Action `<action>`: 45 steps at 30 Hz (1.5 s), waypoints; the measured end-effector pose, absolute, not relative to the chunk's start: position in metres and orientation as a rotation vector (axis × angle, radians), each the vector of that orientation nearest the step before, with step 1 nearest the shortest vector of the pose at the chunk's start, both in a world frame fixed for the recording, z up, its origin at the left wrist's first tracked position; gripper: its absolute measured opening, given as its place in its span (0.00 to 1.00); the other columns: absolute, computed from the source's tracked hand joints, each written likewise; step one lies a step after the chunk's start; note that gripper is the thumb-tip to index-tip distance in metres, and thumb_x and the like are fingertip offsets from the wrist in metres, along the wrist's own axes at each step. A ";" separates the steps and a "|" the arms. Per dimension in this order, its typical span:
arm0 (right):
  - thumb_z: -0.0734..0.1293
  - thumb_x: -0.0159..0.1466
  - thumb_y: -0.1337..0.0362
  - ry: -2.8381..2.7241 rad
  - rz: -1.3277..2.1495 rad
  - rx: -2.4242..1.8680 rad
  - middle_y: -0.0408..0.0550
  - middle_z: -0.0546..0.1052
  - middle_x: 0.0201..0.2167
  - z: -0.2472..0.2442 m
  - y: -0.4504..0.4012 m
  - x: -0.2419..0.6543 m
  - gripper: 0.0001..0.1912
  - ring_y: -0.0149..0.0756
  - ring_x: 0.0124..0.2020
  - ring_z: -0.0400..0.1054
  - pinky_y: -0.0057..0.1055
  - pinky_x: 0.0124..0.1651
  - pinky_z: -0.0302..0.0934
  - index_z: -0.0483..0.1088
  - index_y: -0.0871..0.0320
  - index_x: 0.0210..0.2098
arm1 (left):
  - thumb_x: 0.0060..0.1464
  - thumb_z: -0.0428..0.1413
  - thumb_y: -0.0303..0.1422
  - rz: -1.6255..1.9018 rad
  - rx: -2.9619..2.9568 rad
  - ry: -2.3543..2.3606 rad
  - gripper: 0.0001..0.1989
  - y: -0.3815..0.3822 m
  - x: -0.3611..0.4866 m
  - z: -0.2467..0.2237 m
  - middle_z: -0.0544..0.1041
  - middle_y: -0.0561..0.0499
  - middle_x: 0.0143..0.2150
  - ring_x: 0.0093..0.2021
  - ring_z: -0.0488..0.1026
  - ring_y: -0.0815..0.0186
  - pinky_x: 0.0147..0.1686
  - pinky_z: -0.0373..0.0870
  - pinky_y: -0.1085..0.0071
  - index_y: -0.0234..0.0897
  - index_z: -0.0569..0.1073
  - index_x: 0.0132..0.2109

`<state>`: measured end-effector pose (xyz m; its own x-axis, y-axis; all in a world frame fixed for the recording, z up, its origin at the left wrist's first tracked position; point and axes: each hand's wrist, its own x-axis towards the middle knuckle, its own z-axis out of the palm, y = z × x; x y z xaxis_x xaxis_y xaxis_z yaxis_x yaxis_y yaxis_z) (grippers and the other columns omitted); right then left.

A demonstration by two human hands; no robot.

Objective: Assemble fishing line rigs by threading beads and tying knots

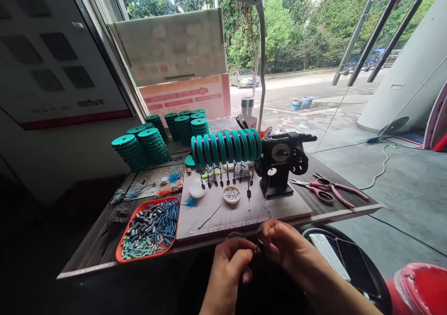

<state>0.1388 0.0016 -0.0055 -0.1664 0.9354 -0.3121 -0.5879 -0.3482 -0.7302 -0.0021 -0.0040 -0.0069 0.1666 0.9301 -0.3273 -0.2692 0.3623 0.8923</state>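
My left hand (232,261) is closed at the front edge of the table, thumb and forefinger pinching something small that I cannot make out. Beside it, my right hand (288,245) is pinched around a thin line (266,201) that runs down from the black winding machine (279,159). On the machine's shaft sits a row of teal spools (225,148), with small dark pieces (249,194) dangling below them. A shallow bowl of white beads (232,194) rests on the pale board (216,222) just beyond my hands.
An orange tray (118,254) at left holds dark cylinders and blue and green pieces. Stacks of teal spools (153,145) stand behind. To the right lie scissors (320,194) and pliers (338,191). A phone (356,263) and a red bucket (424,289) are lower right.
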 end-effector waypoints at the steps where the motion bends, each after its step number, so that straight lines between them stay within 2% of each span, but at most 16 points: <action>1: 0.69 0.47 0.65 -0.557 1.741 -0.906 0.37 0.63 0.16 -0.006 0.002 0.139 0.05 0.23 0.19 0.52 0.21 0.23 0.50 0.68 0.59 0.19 | 0.37 0.61 0.36 0.961 0.791 1.048 0.10 -0.003 -0.001 -0.005 0.65 0.56 0.19 0.18 0.53 0.77 0.18 0.46 0.76 0.32 0.76 0.26; 5: 0.69 0.47 0.64 -0.590 1.732 -0.897 0.36 0.61 0.13 -0.009 0.002 0.141 0.06 0.22 0.16 0.50 0.21 0.21 0.46 0.68 0.60 0.19 | 0.37 0.64 0.41 0.876 0.772 1.062 0.15 -0.002 0.003 -0.001 0.59 0.59 0.18 0.19 0.49 0.76 0.19 0.44 0.76 0.32 0.75 0.26; 14: 0.70 0.46 0.63 -0.635 1.686 -0.924 0.36 0.61 0.13 -0.010 -0.001 0.145 0.08 0.23 0.16 0.49 0.22 0.22 0.46 0.68 0.60 0.19 | 0.29 0.69 0.38 0.833 0.538 0.984 0.17 -0.006 0.003 -0.003 0.63 0.58 0.21 0.24 0.57 0.74 0.21 0.52 0.78 0.34 0.73 0.25; 18: 0.69 0.50 0.60 -0.765 1.597 -0.987 0.36 0.60 0.13 -0.021 -0.007 0.147 0.09 0.23 0.17 0.50 0.21 0.21 0.47 0.68 0.60 0.21 | 0.32 0.68 0.40 0.817 0.527 0.911 0.17 -0.006 0.003 -0.004 0.64 0.56 0.23 0.26 0.60 0.73 0.24 0.59 0.76 0.33 0.73 0.25; 21: 0.68 0.53 0.57 -1.022 1.360 -1.146 0.40 0.69 0.18 -0.030 -0.019 0.146 0.10 0.28 0.21 0.60 0.24 0.26 0.56 0.71 0.58 0.28 | 0.31 0.68 0.39 0.828 0.502 0.864 0.17 -0.006 0.004 -0.003 0.65 0.55 0.22 0.26 0.62 0.71 0.29 0.63 0.73 0.32 0.73 0.23; 23: 0.69 0.53 0.57 -1.218 1.109 -1.231 0.46 0.75 0.29 -0.032 -0.027 0.144 0.12 0.36 0.29 0.68 0.28 0.33 0.62 0.73 0.56 0.35 | 0.31 0.69 0.39 0.854 0.484 0.811 0.17 -0.007 0.005 -0.004 0.67 0.54 0.22 0.26 0.64 0.71 0.30 0.63 0.73 0.32 0.72 0.22; 25: 0.69 0.53 0.59 -1.418 0.949 -1.241 0.48 0.77 0.33 -0.031 -0.032 0.142 0.13 0.39 0.34 0.71 0.29 0.37 0.64 0.74 0.55 0.37 | 0.31 0.69 0.38 0.900 0.470 0.789 0.17 -0.007 0.006 -0.005 0.68 0.54 0.21 0.25 0.64 0.71 0.28 0.61 0.75 0.32 0.72 0.21; 28: 0.66 0.57 0.58 -1.596 0.946 -1.209 0.49 0.78 0.31 -0.028 -0.033 0.138 0.11 0.39 0.32 0.73 0.28 0.35 0.66 0.75 0.56 0.36 | 0.31 0.69 0.38 0.976 0.484 0.835 0.16 -0.007 0.007 -0.009 0.68 0.55 0.21 0.25 0.64 0.72 0.28 0.58 0.75 0.33 0.73 0.22; 33: 0.58 0.64 0.54 -1.597 0.997 -1.141 0.48 0.78 0.29 -0.035 -0.033 0.135 0.18 0.37 0.30 0.73 0.26 0.32 0.67 0.74 0.58 0.34 | 0.34 0.68 0.39 0.990 0.579 0.874 0.15 -0.007 0.005 -0.012 0.66 0.57 0.21 0.26 0.60 0.73 0.29 0.56 0.76 0.33 0.73 0.24; 35: 0.59 0.64 0.57 -1.697 0.813 -1.181 0.46 0.77 0.26 -0.036 -0.033 0.138 0.14 0.34 0.27 0.72 0.23 0.30 0.66 0.73 0.57 0.32 | 0.35 0.67 0.40 0.972 0.631 0.902 0.16 -0.007 0.003 -0.008 0.65 0.57 0.21 0.26 0.59 0.73 0.29 0.55 0.76 0.33 0.73 0.24; 37: 0.59 0.64 0.61 -1.831 0.485 -1.191 0.45 0.75 0.23 -0.032 -0.030 0.144 0.12 0.31 0.24 0.71 0.22 0.27 0.64 0.73 0.57 0.32 | 0.36 0.67 0.40 0.915 0.684 0.917 0.16 -0.005 0.001 -0.002 0.66 0.56 0.22 0.25 0.58 0.73 0.28 0.53 0.75 0.32 0.72 0.24; 41: 0.56 0.66 0.67 -2.000 -0.177 -1.075 0.43 0.69 0.16 -0.015 -0.016 0.155 0.15 0.29 0.16 0.65 0.24 0.20 0.57 0.72 0.60 0.30 | 0.38 0.65 0.39 0.789 0.747 0.901 0.15 0.000 -0.006 0.008 0.66 0.54 0.22 0.25 0.57 0.72 0.28 0.52 0.75 0.32 0.71 0.24; 45: 0.56 0.66 0.67 -2.085 -0.240 -0.989 0.43 0.69 0.16 -0.008 -0.006 0.155 0.15 0.29 0.17 0.64 0.25 0.22 0.57 0.71 0.59 0.29 | 0.40 0.63 0.38 0.768 0.887 0.993 0.13 0.005 -0.024 0.014 0.66 0.54 0.21 0.24 0.58 0.72 0.26 0.51 0.74 0.33 0.70 0.23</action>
